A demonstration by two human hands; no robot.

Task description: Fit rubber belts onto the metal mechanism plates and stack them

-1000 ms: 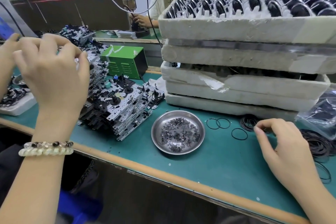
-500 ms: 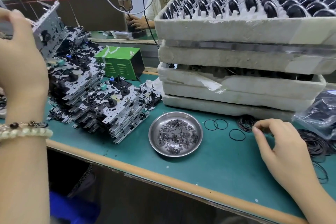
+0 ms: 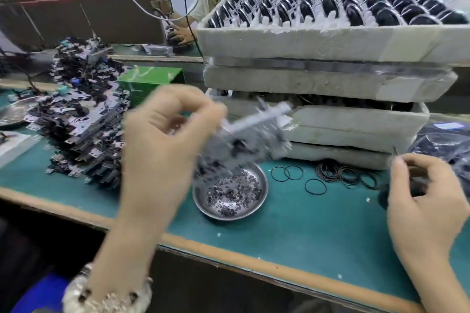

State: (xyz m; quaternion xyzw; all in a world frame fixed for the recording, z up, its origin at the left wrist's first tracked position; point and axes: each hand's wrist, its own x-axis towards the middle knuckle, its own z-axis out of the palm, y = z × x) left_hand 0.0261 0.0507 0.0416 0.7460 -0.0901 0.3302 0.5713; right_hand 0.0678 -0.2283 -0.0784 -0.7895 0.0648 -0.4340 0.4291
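Over the steel dish [image 3: 256, 207], the left hand [image 3: 162, 145] pinches a blurred metal plate [image 3: 254, 134]; the right hand [image 3: 427, 198] curls beside loose belts [image 3: 335, 173], hold unclear. A weak pinch could drop the plate into it.

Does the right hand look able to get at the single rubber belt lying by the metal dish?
Probably yes. The rubber belt lies on the green table left of the right hand, with only bare tabletop between. The left hand holds its mechanism plate above the metal dish, off that path.
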